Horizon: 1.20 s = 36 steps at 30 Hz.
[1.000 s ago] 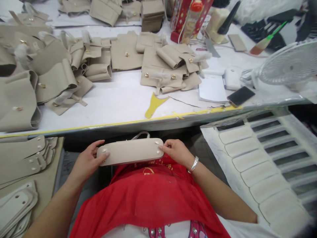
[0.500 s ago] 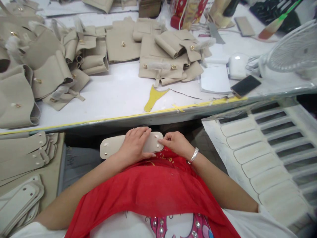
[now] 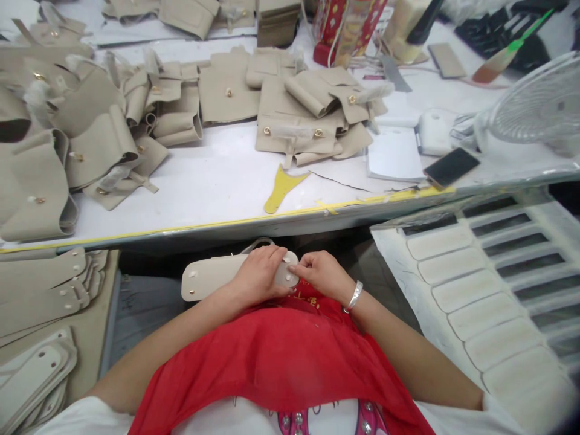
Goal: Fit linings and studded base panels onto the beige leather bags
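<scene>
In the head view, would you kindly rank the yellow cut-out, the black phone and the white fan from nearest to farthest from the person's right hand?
1. Yellow cut-out, on the table just ahead of the right hand, which pinches the beige piece at its end.
2. Black phone, farther right near the table edge.
3. White fan, far right, beyond the phone.

"What does the furniture look like?"
"A long white worktable (image 3: 217, 181), evenly lit, with yellow tape along its near edge."
"And at the sides?"
"A white fan (image 3: 539, 103) stands at the table's right end, with a white slatted rack (image 3: 555, 225) lower down. On the left is a low tan bench (image 3: 93, 326)."
</scene>
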Each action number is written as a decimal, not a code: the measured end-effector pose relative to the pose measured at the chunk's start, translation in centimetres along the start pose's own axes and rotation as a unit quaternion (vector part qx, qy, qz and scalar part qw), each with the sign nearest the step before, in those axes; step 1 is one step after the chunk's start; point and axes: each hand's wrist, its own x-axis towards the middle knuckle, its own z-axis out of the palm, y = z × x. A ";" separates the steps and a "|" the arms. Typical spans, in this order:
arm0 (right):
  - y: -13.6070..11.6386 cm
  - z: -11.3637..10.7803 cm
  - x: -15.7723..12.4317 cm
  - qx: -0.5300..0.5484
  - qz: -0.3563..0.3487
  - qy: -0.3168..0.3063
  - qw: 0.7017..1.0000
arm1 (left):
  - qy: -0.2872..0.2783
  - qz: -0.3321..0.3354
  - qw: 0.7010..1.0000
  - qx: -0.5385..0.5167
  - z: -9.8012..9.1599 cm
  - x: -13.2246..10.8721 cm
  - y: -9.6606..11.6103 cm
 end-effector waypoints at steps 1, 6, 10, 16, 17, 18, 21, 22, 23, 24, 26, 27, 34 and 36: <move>0.1 0.0 0.1 0.003 0.001 0.000 1.000 | -0.001 0.000 1.000 0.000 0.0 0.1 0.0; 0.4 0.2 0.2 -0.005 -0.001 -0.001 1.000 | -0.006 0.001 1.000 0.005 -0.2 0.2 0.2; 0.1 0.3 0.2 -0.044 -0.006 0.006 0.999 | -0.010 0.003 1.000 -0.007 -0.4 0.2 0.4; -0.5 0.1 0.0 -0.064 -0.006 0.008 0.998 | -0.001 0.003 1.000 -0.016 -0.1 0.0 0.3; -0.5 0.2 0.0 -0.063 -0.008 0.009 0.998 | 0.001 0.003 1.000 -0.016 -0.1 0.0 0.3; -0.5 0.2 -0.1 -0.061 -0.008 0.011 0.998 | 0.002 0.004 1.000 -0.015 0.0 0.0 0.2; -0.4 0.4 -0.1 -0.057 -0.002 0.019 0.998 | 0.006 0.005 1.000 -0.013 0.1 -0.1 0.2; -0.4 0.4 -0.2 -0.055 0.000 0.020 0.998 | 0.007 0.006 1.000 -0.013 0.1 -0.2 0.2; -0.4 0.5 -0.2 -0.053 0.003 0.021 0.998 | 0.008 0.006 1.000 -0.014 0.2 -0.2 0.2; -0.4 0.5 -0.2 -0.051 0.004 0.021 0.998 | 0.009 0.005 1.000 -0.014 0.2 -0.2 0.2; -0.5 0.5 -0.2 -0.047 0.005 0.021 0.999 | 0.009 0.005 1.000 -0.014 0.2 -0.3 0.1; -0.5 0.5 -0.2 -0.045 0.006 0.022 0.999 | 0.009 0.005 1.000 -0.013 0.2 -0.3 0.1; -0.4 0.5 -0.1 -0.031 0.019 0.023 0.999 | 0.014 0.004 1.000 -0.011 0.4 -0.4 0.1; -0.3 0.5 0.0 -0.027 0.015 0.021 0.999 | 0.016 0.004 1.000 -0.007 0.5 -0.4 0.1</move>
